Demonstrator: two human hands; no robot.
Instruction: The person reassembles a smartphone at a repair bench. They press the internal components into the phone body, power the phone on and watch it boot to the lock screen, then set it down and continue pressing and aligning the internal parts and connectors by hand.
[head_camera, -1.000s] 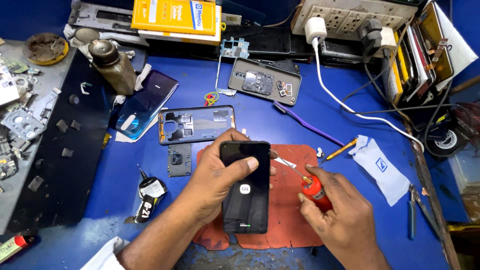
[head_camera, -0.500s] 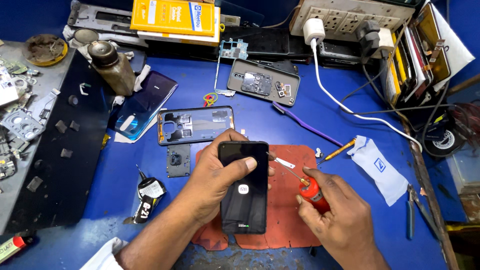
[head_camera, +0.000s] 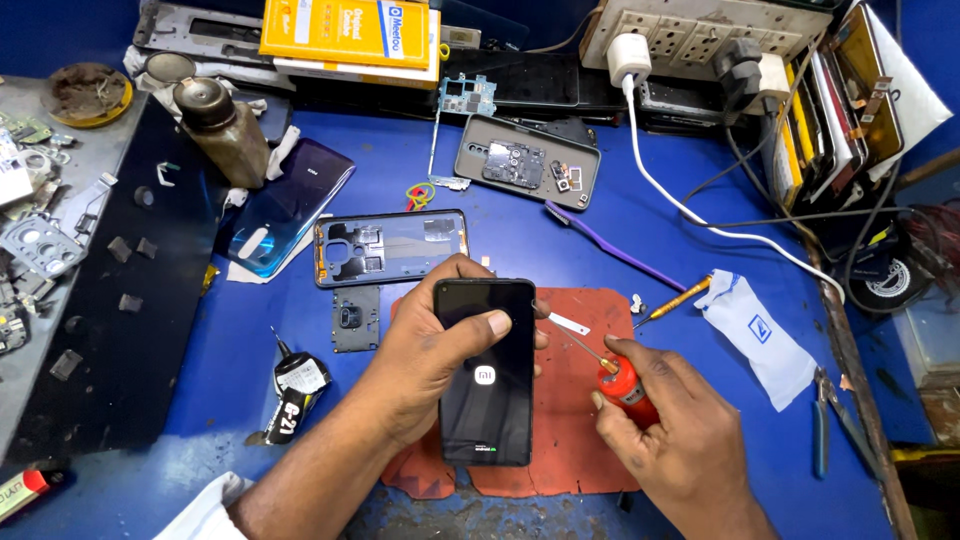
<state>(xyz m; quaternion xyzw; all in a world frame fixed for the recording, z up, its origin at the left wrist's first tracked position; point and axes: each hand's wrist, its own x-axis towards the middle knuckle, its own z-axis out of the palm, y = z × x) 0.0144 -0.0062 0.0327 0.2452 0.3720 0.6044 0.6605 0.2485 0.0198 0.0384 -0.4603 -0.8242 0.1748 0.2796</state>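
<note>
Glossy black glass phone; matt, worn red rubber mat; smooth blue tabletop.

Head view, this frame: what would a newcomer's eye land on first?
The black smartphone, screen lit with a small logo, held by the left hand over the red mat at centre. Beside it the right hand grips a red-handled screwdriver. Behind them on the blue bench lie a stripped phone frame and a glossy blue back cover.

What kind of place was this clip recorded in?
Most likely a phone repair bench. The left hand holds a black smartphone over a red work mat, the right hand grips a red-handled screwdriver, and an opened phone frame lies on the blue table.
</note>
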